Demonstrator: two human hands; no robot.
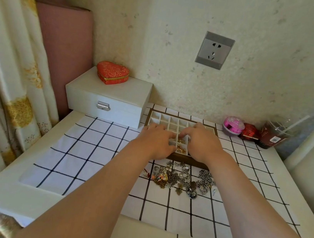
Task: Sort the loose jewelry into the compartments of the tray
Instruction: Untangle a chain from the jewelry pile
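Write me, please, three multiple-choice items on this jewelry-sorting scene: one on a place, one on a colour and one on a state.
1. The loose jewelry pile lies:
A. on the checked cloth, just on the near side of the tray
B. in a drawer
C. on the floor

2. The heart-shaped box is:
A. blue
B. red
C. black

3. The lid of the white jewelry case is:
A. closed
B. propped open
C. taken off

Answers:
1 A: the pile rests on the cloth by the tray's front rim.
2 B: its fabric is red with a gold edge.
3 A: the lid sits flush on the case, with the clasp at the front.
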